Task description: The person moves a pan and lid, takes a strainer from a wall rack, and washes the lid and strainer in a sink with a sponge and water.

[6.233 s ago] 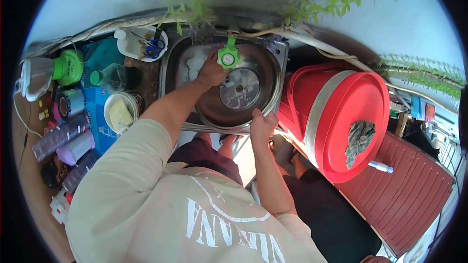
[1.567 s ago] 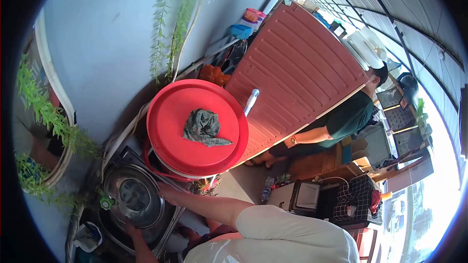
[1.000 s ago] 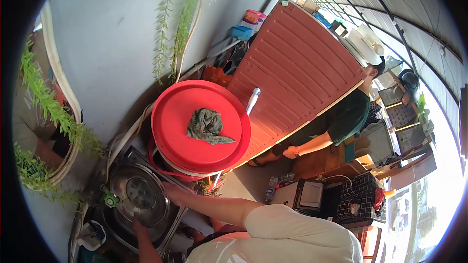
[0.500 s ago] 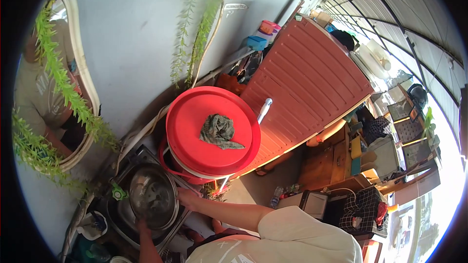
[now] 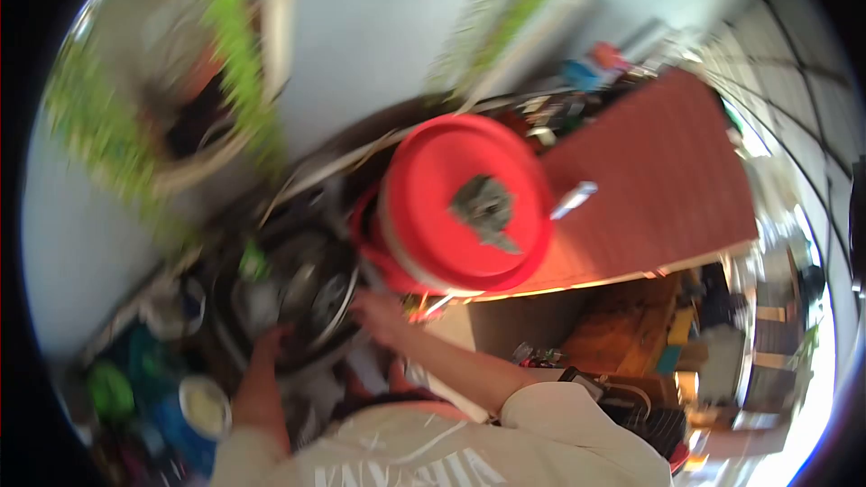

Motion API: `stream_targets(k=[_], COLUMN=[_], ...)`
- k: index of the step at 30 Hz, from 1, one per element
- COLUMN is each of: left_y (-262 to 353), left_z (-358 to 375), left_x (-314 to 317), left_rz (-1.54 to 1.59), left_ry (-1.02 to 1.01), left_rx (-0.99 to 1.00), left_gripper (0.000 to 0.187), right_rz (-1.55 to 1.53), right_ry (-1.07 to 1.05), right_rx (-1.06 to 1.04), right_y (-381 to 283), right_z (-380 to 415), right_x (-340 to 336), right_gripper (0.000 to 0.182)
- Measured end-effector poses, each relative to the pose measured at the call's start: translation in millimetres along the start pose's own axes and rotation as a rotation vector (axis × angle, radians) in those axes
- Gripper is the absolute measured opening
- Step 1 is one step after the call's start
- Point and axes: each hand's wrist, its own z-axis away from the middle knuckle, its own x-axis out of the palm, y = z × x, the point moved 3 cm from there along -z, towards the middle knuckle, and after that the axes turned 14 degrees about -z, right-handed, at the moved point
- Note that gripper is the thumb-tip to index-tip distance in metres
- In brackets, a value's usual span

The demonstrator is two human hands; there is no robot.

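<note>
Frame is blurring with motion. Clock positions are in the view, taken from the metal basin.

Metal basin (image 5: 327, 293): round, sitting inside the dark sink (image 5: 236, 311), its bright rim showing along the 3 to 5 o'clock side. Left hand (image 5: 273, 339) is reaching in at 8 o'clock, fingers pointing at the basin edge; can't tell if touching or closing on anything. Right hand (image 5: 377, 316) is sitting at 4 o'clock, fingers at the rim; can't tell if gripping or just resting.

Green tap handle (image 5: 254, 263) is standing at 10. Red lidded bucket (image 5: 460, 158) is standing at 2, just beside the sink, with a crumpled grey-green cloth (image 5: 487, 212) lying on the lid. Red-brown panel (image 5: 654, 185) is running out behind, between 2 and 3. White-rimmed tub (image 5: 206, 406) is sitting near 8, by the left forearm. Green plants (image 5: 230, 45) are hanging at 11.
</note>
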Motion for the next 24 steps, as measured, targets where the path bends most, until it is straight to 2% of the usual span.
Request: stream_targets(k=[1,2,4,5,6,8,9,11,12,13,15,18,20,21,24], left_y=[18,11,28,38,33,38,37,54,66,65,67,66,72,74,63], left_z=[33,22,55,76,65,73,82,115,144,153,169,187,209,218,223], left_x=[22,14,28,36,23,17,21,23,34,39,42,51,71,77,83], left_rz=[-0.055,-0.007,0.027,0.055,0.072,0.083,0.100,-0.020,-0.049,-0.054,-0.074,-0.235,-0.241,-0.236,-0.183], left_ry=[0.086,-0.005,0.038,0.128,0.078,0.227,0.239,0.563,0.670,0.673,0.853,0.977,1.041,1.107,1.130], left_rx=[-0.035,0.027,-0.051,-0.080,-0.033,-0.020,-0.029,0.130,0.136,0.131,0.404,0.453,0.504,0.556,0.626], left_gripper=[0.023,0.021,0.019,0.019,0.017,0.005,0.005,0.011,0.021,0.021,0.027,0.038,0.037,0.037,0.035], right_rz=[-0.008,0.029,-0.037,-0.006,0.020,0.018,-0.002,0.021,0.040,0.033,-0.007,-0.044,-0.068,-0.037,0.025], right_ry=[-0.003,-0.088,0.006,0.024,0.009,-0.020,-0.049,0.002,0.053,0.055,0.089,0.115,0.119,0.136,0.105], right_rx=[-0.045,0.007,0.026,0.016,0.046,0.107,0.108,0.125,0.123,0.127,0.219,0.263,0.313,0.312,0.320], right_y=[-23,-12,-1,-2,-2,-3,-5,0,2,7,23,35,44,49,56], right_z=[48,23,7,10,6,7,6,0,-4,-14,-39,-55,-68,-76,-82], right_x=[42,22,5,7,3,3,5,-2,-7,-19,-49,-58,-66,-70,-63], right_gripper=[0.025,0.026,0.030,0.029,0.027,0.025,0.024,0.023,0.022,0.022,0.019,0.016,0.015,0.020,0.031])
